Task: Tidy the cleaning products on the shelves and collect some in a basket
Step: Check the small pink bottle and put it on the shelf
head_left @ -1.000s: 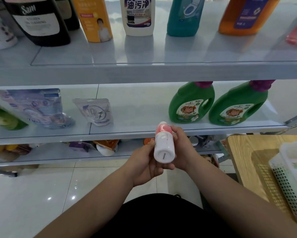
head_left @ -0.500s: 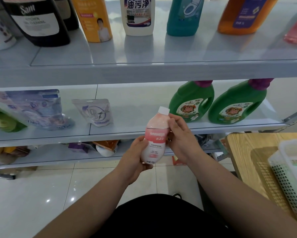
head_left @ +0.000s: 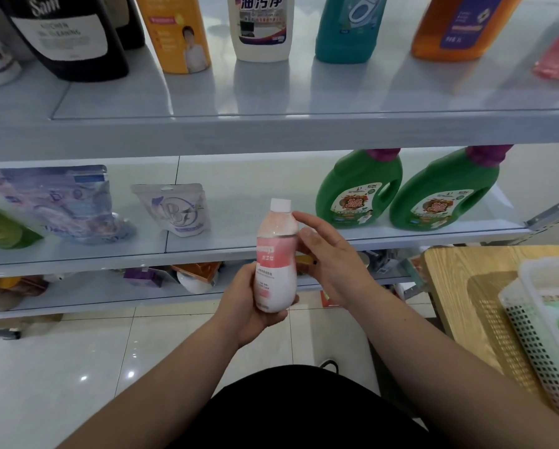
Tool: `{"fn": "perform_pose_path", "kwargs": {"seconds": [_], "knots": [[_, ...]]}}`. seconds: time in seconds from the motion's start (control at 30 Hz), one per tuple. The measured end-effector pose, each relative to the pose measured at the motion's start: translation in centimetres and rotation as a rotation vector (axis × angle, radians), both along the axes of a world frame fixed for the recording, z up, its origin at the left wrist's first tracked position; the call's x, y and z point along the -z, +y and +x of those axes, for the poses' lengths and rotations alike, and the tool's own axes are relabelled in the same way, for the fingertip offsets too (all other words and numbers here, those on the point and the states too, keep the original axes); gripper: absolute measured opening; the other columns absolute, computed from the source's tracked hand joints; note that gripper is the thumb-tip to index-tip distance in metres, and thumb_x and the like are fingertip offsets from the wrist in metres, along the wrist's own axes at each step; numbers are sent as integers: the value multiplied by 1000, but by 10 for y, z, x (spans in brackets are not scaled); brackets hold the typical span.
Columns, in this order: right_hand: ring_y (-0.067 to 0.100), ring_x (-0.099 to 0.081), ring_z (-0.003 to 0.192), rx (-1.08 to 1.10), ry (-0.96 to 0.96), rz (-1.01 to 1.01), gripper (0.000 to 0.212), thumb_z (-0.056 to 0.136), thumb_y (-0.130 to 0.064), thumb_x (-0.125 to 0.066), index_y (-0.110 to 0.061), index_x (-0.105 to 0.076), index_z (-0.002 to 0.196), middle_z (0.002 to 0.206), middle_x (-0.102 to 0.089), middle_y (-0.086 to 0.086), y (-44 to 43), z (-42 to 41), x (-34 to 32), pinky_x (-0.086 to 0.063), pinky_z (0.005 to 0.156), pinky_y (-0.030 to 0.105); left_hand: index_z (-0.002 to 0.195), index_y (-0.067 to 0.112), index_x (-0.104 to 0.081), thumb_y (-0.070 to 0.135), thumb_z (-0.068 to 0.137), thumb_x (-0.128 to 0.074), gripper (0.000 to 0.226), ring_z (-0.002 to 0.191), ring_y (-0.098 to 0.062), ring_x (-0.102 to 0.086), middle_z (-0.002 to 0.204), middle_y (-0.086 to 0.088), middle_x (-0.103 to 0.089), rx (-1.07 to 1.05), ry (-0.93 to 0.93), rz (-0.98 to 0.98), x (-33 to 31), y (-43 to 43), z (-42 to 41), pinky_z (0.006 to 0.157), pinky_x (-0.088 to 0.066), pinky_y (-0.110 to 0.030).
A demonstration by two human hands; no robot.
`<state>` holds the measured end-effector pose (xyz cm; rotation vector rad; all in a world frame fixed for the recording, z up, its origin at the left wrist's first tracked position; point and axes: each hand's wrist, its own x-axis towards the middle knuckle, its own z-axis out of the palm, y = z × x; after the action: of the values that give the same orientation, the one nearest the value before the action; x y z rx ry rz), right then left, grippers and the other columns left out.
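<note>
Left hand (head_left: 249,306) curled round the lower body of the upright pink bottle (head_left: 276,254), right hand (head_left: 330,260) loose-fingered just beside it, before the middle shelf (head_left: 239,251); I judge placement pending, on the shelf or in the basket (head_left: 537,335).

Your left forearm (head_left: 161,377) and right forearm (head_left: 433,351) are bare all the way from the near edge of the view to the wrists. Your left hand (head_left: 249,306) and right hand (head_left: 333,264) are bare too. Between the forearms, at the near centre, you wear a plain black fabric garment (head_left: 288,413) with a rounded far outline. Just past its far right edge shows the tip of a dark shoe with pale trim (head_left: 328,364).
</note>
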<state>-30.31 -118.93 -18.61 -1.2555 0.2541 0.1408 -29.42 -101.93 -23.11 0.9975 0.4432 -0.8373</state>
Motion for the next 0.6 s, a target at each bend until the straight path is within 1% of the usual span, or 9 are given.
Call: {"fn": "perform_pose_path", "kwargs": {"seconds": [0.07, 0.17, 0.23, 0.33, 0.4, 0.43, 0.5, 0.57, 0.6], "knots": [[23, -73, 104, -28, 30, -73, 32, 96, -24, -72, -46, -70, 118, 119, -70, 6, 2, 2, 0, -63, 86, 45, 101, 17, -77, 30, 99, -44, 36, 87, -34, -74, 105, -18, -74, -62, -35, 21, 4, 2, 2, 65, -60, -44], [22, -70, 111, -72, 79, -225, 54, 90, -22, -81, -50, -56, 128, 125, -67, -3, 7, 8, 1, -64, 84, 43, 118, 19, -71, 21, 102, -43, 33, 101, -39, -72, 112, -19, -74, -167, -66, -14, 8, 7, 6, 81, -60, -57], [21, -69, 113, -86, 96, -274, 63, 86, -21, -84, -49, -50, 131, 128, -66, -5, 10, 13, 3, -65, 82, 41, 124, 18, -67, 20, 103, -43, 32, 110, -43, -68, 114, -19, -73, -195, -98, 24, 12, 11, 10, 87, -59, -60], [17, -71, 106, -101, 110, -333, 55, 88, -24, -83, -56, -47, 115, 122, -67, -8, 16, 21, 3, -65, 72, 34, 124, 19, -65, 24, 102, -47, 30, 113, -41, -66, 117, -17, -72, -196, -151, 93, 16, 16, 13, 89, -58, -60], [15, -73, 97, -99, 107, -366, 40, 92, -34, -78, -55, -49, 109, 116, -69, -7, 20, 28, 2, -64, 67, 31, 125, 24, -64, 34, 93, -59, 34, 113, -37, -67, 124, -15, -69, -128, -217, 130, 16, 21, 15, 86, -60, -54], [15, -73, 95, -97, 99, -406, 30, 95, -40, -74, -52, -50, 107, 112, -70, -6, 21, 31, 1, -62, 64, 28, 125, 29, -63, 40, 85, -69, 42, 111, -32, -68, 126, -12, -67, -78, -275, 171, 17, 24, 15, 83, -62, -50], [16, -70, 90, -86, 71, -574, 12, 100, -51, -61, -44, -51, 101, 102, -69, -6, 19, 38, -1, -58, 61, 28, 118, 39, -62, 46, 67, -85, 57, 101, -18, -72, 121, 1, -67, 2, -438, 297, 18, 31, 16, 75, -63, -39], [15, -63, 80, -114, 27, -789, 27, 101, -60, -51, -34, -51, 92, 87, -63, -6, 15, 45, -1, -52, 64, 33, 109, 46, -60, 53, 58, -86, 58, 92, -4, -69, 107, 19, -68, 69, -674, 504, 17, 38, 18, 68, -58, -22], [15, -59, 76, -133, 2, -880, 35, 101, -61, -47, -30, -49, 87, 81, -60, -5, 14, 47, -1, -46, 64, 34, 106, 46, -58, 58, 58, -83, 55, 91, 1, -66, 103, 23, -66, 115, -794, 628, 16, 40, 19, 66, -54, -15]]}}
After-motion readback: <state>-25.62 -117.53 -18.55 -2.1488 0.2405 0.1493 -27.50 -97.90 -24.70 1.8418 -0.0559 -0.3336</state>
